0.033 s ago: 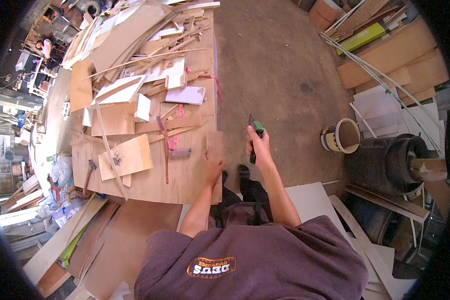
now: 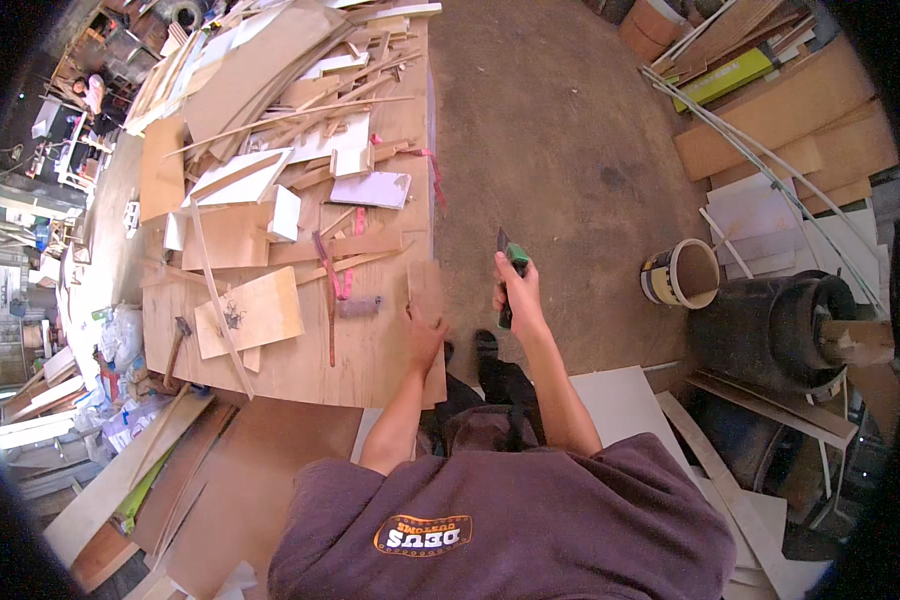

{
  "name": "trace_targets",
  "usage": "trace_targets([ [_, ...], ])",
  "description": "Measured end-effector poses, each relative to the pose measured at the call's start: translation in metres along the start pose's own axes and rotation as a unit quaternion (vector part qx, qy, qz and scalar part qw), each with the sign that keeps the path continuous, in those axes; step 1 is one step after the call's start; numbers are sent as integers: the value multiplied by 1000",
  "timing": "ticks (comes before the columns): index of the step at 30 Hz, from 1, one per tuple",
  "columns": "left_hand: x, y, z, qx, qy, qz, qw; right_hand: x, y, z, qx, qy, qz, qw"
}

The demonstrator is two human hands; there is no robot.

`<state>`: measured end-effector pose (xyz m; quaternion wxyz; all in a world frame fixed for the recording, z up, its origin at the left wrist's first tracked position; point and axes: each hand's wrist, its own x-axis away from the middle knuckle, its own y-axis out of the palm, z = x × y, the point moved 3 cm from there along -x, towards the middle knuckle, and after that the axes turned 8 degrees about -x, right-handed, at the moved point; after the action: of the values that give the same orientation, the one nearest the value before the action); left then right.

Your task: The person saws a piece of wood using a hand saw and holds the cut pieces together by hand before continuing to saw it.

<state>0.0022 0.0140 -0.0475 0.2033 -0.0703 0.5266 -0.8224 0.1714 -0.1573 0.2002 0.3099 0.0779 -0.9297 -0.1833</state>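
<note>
My left hand (image 2: 427, 335) grips the near end of a short, flat strip of wood (image 2: 425, 285) at the right edge of the plywood-topped workbench (image 2: 385, 370). Beyond the bench edge, over the floor, my right hand (image 2: 518, 290) is wrapped round a green and black hand tool (image 2: 515, 257). The tool's dark, narrow tip points away from me; its exact kind does not show clearly. The wood strip and the tool are apart. Left of the strip lie a grey roller-like cylinder (image 2: 360, 307) and a thin brown stick (image 2: 331, 325).
Wood offcuts and boards (image 2: 260, 95) pile up across the bench's far part. A hammer (image 2: 176, 350) lies at its left corner, beside a square board (image 2: 250, 312). On the right stand an open bucket (image 2: 685, 275) and a black drum (image 2: 765, 325). Far left, a person (image 2: 92, 95) is visible.
The far end of the wood strip has swung slightly left with my left hand. My right hand and the tool stay almost in place.
</note>
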Motion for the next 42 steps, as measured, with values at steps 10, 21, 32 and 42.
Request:
trace_targets([
  [10, -18, -30, 51, -104, -84, 29, 991, -7, -28, 21, 22, -5, 31, 999],
  [21, -65, -95, 78, 323, -147, 1, 935, -60, -45, 130, 251, -184, 84, 946],
  [32, -87, -96, 62, 57, -97, -123, 986, -11, -31, 98, 200, -187, 130, 953],
  [42, -45, -75, 19, 109, -21, 69, 991, 46, -11, 84, 159, -133, 180, 961],
])
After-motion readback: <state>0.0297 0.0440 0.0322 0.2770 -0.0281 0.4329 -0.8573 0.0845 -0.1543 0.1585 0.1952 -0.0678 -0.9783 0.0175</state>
